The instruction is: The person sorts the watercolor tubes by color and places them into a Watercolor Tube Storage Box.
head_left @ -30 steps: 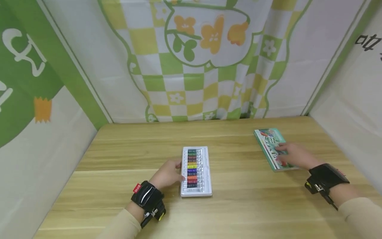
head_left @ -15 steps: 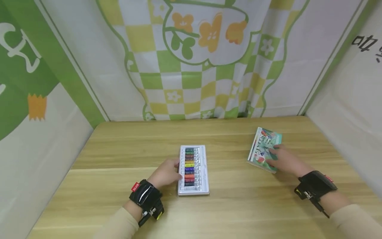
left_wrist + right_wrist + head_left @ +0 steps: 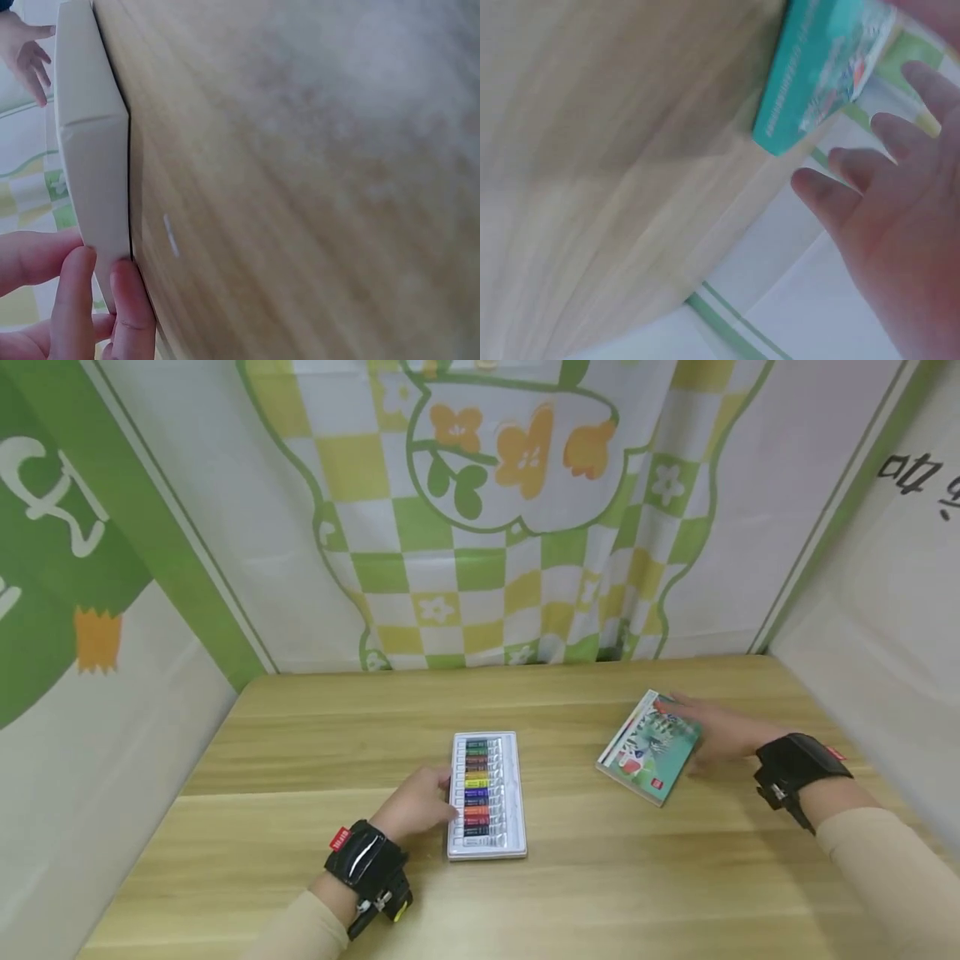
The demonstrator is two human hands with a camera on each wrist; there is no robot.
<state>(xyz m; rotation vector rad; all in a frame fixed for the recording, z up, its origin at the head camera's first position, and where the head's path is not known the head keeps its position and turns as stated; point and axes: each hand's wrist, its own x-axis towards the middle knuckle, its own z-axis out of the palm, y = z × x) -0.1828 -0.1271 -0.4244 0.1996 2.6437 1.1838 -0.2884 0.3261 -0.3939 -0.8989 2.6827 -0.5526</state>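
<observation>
A shallow white paint set [image 3: 516,793] lies on the table, its several coloured paint tubes in a row. My left hand [image 3: 416,803] holds its left edge. In the left wrist view, thumb and fingers [image 3: 133,319] bend around the side of the white box [image 3: 94,157]. On the right, a teal box [image 3: 660,752] with a printed picture lies slanted on the table. My right hand [image 3: 723,731] is at its upper right side, some fingertips over its top. In the right wrist view the fingers [image 3: 825,195] are spread, apart from the teal box's [image 3: 787,90] near end.
The wooden table [image 3: 300,743] ends against a checked green, yellow and white curtain [image 3: 480,568] at the back. White cloth walls stand at the left and right [image 3: 892,602].
The teal box has shifted left and turned to slant the other way. My right hand has slid to its upper right side with fingers spread. My left hand has kept its place.
</observation>
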